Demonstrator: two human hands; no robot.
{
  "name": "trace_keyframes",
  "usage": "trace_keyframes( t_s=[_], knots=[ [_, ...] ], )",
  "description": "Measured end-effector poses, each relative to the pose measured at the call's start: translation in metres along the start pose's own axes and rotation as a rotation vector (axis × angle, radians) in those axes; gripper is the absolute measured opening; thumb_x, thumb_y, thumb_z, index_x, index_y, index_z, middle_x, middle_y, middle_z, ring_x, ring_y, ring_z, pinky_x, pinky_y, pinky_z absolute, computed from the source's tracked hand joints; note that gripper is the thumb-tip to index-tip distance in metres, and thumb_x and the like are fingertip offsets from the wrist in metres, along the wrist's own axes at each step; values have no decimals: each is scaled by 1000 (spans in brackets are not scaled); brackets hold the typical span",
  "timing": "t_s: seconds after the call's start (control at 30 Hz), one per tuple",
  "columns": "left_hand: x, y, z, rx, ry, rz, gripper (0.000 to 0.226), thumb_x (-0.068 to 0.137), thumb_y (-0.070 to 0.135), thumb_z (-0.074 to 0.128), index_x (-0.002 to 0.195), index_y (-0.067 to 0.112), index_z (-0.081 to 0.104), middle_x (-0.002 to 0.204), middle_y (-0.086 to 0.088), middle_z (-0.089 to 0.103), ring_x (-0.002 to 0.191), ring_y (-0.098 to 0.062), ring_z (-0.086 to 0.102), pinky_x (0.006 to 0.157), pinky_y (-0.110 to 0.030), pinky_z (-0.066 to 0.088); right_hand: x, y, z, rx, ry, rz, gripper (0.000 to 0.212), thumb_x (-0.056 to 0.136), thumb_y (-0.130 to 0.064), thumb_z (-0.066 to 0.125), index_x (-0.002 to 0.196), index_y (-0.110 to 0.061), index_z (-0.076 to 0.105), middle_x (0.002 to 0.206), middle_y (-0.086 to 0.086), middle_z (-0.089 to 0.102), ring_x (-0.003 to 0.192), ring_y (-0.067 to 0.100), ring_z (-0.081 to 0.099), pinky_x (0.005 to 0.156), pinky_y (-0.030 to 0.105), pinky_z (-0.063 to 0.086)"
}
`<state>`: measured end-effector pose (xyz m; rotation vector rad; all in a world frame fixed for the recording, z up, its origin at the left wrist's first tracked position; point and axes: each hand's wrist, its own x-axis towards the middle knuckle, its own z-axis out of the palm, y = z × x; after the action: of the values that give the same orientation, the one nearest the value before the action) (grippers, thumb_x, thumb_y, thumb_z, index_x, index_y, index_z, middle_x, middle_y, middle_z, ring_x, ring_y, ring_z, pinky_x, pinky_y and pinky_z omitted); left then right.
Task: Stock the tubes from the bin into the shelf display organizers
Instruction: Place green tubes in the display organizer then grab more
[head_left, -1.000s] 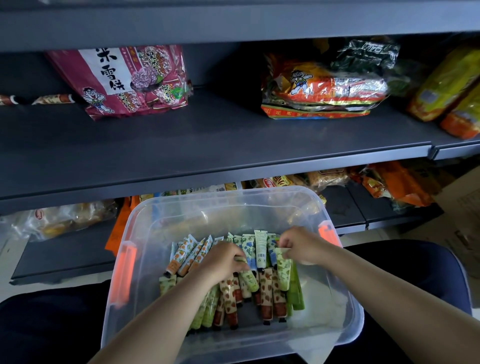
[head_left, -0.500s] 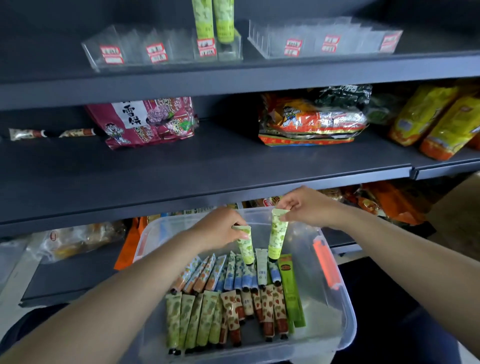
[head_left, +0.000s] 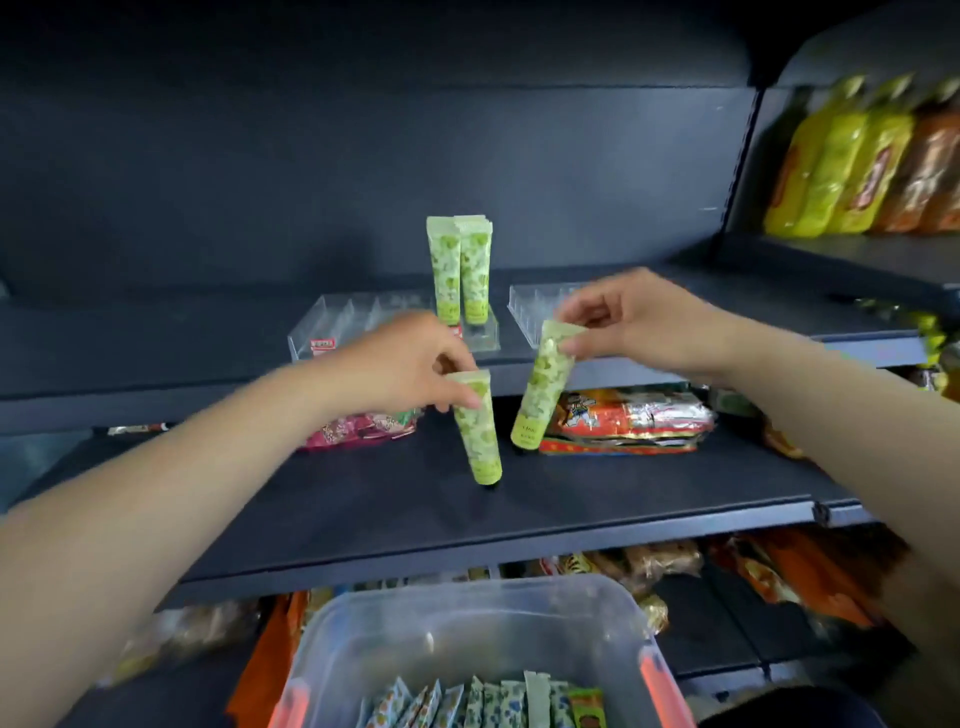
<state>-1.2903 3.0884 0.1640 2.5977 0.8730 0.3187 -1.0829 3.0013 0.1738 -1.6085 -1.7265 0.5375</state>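
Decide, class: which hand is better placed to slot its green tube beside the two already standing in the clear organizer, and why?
Probably the left hand. Its green tube hangs just below the left organizer, close to the two standing tubes. The right hand holds its tube nearer the right organizer.

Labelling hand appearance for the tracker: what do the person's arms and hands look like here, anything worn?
Both forearms are bare from the frame edge to the wrist, with no sleeves in view. The left hand and right hand show no gloves, rings, watch or bands. No markings show, though motion blur softens fine detail.
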Motion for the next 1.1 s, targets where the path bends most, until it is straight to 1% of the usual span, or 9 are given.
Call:
trace_keyframes(
  t_s=[0.1,0.23,0.3,0.37,0.5,0.67,0.83,0.97,1.1],
  knots=[
    [6,11,-40,8,143,6,9,81,26,71,75,19,71,57,9,65,47,4,49,49,-7,34,17,-24,-22,81,118,-75,10,83,0,65,89,-8,67,79,2,67,68,3,60,71,12,52],
    [14,11,-74,-16,327,4,11,84,22,67,92,16,72,83,-4,72,78,-18,65,74,-25,44,48,-38,-31,119,281,-127,13,82,1,67,80,-11,67,74,1,65,64,3,60,75,17,53],
    [20,9,-82,-20,391,-16,12,86,20,66,95,17,72,87,-1,72,88,-20,65,75,-23,42,63,-39,-27,119,325,-115,18,81,0,67,76,-17,65,72,-1,65,63,3,60,76,19,53],
    [28,6,-87,-26,415,-45,11,85,19,66,95,18,71,86,1,71,84,-15,64,73,-20,41,76,-36,-22,115,342,-87,19,81,-1,68,75,-19,65,72,-1,65,67,7,61,79,23,54],
    [45,-6,-91,-13,391,-73,11,84,17,68,94,17,70,83,7,70,80,-9,65,69,-16,42,97,-28,-13,69,351,-54,14,80,-5,70,80,-18,66,77,1,67,75,12,62,82,27,53],
    [62,-18,-90,-10,345,-65,13,84,17,68,96,17,70,88,6,70,86,-11,65,84,-25,45,105,-24,-8,17,310,-35,20,80,-9,71,73,-26,63,73,-4,63,71,8,57,65,16,43],
    [72,-27,-85,85,286,-45,14,88,22,62,101,18,67,88,9,65,85,-11,59,69,-19,41,113,-17,-3,6,251,-50,14,80,-10,72,78,-23,65,66,-6,59,61,8,50,59,19,39],
    [75,-34,-78,94,254,-48,24,90,23,60,113,17,64,94,6,62,88,-14,59,65,-14,39,118,-12,1,7,226,-50,12,79,-11,73,84,-21,68,72,-4,63,71,11,55,73,26,46],
    [81,-36,-72,89,230,-52,32,91,24,59,121,16,60,98,6,58,82,-6,52,63,-14,34,118,-9,3,3,219,-48,11,79,-11,73,86,-19,68,75,-5,64,73,9,57,76,22,46]
  ],
)
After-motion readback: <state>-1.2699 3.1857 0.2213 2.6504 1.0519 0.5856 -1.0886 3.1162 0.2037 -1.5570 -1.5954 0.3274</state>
